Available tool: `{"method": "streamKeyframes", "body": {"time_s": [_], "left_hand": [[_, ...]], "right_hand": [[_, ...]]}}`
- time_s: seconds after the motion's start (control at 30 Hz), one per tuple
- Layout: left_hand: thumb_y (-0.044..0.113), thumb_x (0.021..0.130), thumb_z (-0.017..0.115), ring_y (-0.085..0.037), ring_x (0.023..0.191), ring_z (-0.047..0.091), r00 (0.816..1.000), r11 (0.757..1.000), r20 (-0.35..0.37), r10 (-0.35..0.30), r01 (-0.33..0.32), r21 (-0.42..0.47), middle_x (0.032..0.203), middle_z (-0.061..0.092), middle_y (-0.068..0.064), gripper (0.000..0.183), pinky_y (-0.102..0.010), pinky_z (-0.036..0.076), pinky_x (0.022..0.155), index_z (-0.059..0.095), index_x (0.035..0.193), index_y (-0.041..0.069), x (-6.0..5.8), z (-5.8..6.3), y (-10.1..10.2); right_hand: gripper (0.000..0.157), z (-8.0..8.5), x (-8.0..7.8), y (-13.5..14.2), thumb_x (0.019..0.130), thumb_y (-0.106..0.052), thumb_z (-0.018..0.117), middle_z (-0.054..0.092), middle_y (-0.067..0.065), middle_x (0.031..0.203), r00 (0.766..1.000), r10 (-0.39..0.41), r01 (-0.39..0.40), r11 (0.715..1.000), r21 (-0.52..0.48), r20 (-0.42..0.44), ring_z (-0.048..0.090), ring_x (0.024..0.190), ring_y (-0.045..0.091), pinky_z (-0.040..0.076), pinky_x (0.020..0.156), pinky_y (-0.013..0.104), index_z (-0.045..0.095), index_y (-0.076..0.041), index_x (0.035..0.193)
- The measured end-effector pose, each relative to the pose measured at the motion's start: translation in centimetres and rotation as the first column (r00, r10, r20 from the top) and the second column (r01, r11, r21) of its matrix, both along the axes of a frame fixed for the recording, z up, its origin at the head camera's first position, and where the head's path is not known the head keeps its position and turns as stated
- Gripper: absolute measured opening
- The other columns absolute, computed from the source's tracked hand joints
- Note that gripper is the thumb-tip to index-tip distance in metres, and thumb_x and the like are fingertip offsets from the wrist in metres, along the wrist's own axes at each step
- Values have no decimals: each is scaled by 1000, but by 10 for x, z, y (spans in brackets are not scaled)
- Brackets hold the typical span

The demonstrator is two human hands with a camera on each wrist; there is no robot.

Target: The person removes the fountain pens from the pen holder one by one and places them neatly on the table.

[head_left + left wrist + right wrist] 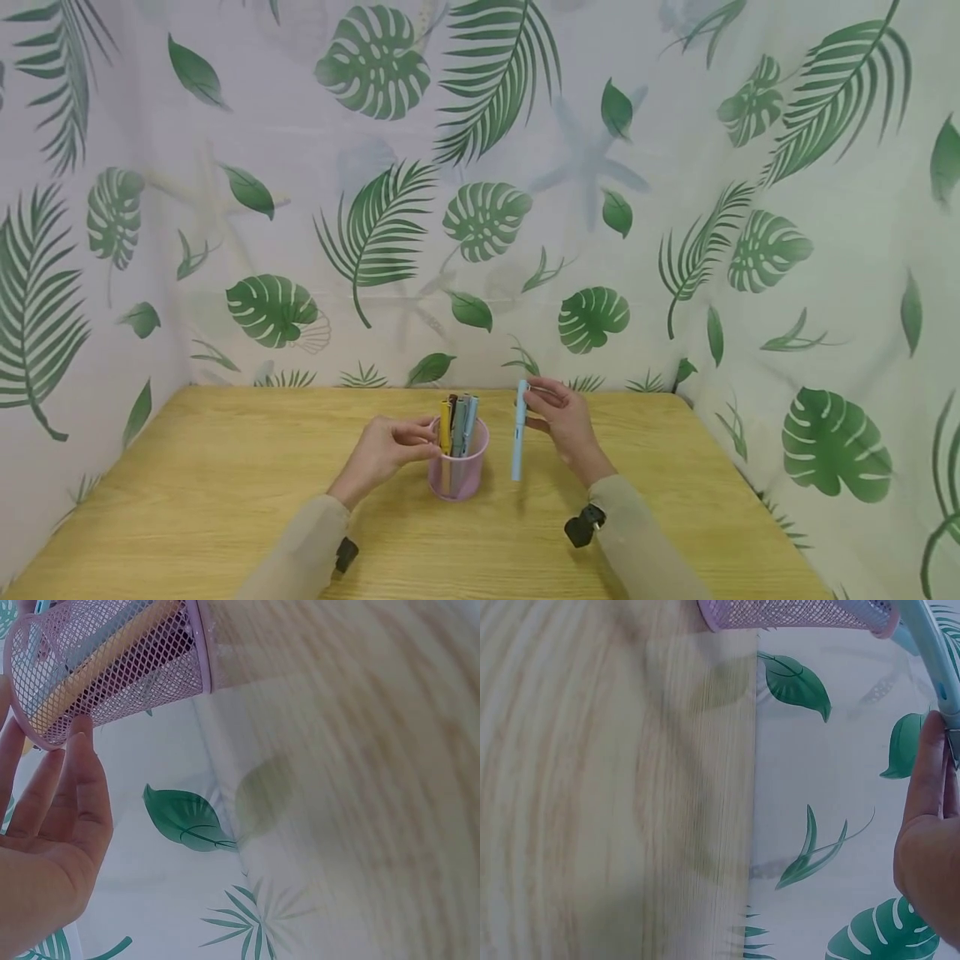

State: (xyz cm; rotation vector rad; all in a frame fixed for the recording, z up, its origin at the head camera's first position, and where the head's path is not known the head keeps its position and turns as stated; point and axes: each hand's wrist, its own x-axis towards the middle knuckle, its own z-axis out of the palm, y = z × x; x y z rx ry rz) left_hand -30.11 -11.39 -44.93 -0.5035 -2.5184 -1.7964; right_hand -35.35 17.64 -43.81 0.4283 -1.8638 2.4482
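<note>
A pink mesh pen cup stands upright on the table with several pens in it, among them a yellow pen, a grey-green pen and a light blue pen. My left hand holds the cup at its left side, thumb and fingers near the rim; in the left wrist view the fingertips meet the mesh cup. To the right of the cup, my right hand pinches another light blue pen near its upper end. That pen hangs upright, apart from the cup.
The cup and both hands are over a wooden table. Behind and at both sides hangs a white cloth printed with green leaves. Dark wrist devices sit on both sleeves.
</note>
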Motion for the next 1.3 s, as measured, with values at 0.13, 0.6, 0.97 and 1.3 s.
{"method": "streamKeyframes", "body": {"time_s": [0.13,0.6,0.97,1.3], "left_hand": [[31,69,77,-14,105,57,1000,1000,7,7,-7,2,120,58,3,26,-34,47,85,73,89,15,0,0,1],[27,69,77,-13,100,60,1000,1000,-11,13,-13,6,120,58,1,23,-28,50,78,73,89,15,1,4,4],[27,69,77,-12,94,62,1000,1000,-25,13,-14,-6,120,58,1,26,-28,50,76,72,90,13,-1,6,4],[28,69,77,-12,96,61,1000,1000,-6,-3,3,-13,121,58,1,24,-28,50,76,73,89,14,1,1,3]], "right_hand": [[39,-2,-2,2,84,-5,63,67,6,96,1000,9,-10,1000,15,7,65,86,22,51,73,42,50,7,119],[39,2,-7,5,83,-7,64,66,7,97,997,-27,22,998,65,70,64,86,21,51,75,44,50,5,118],[41,2,-9,13,84,-10,64,64,8,98,994,19,-30,995,98,111,63,85,20,50,76,44,47,5,119],[39,-10,-8,18,83,-11,65,65,10,96,993,2,-22,986,168,119,64,85,21,51,74,41,50,4,116]]}}
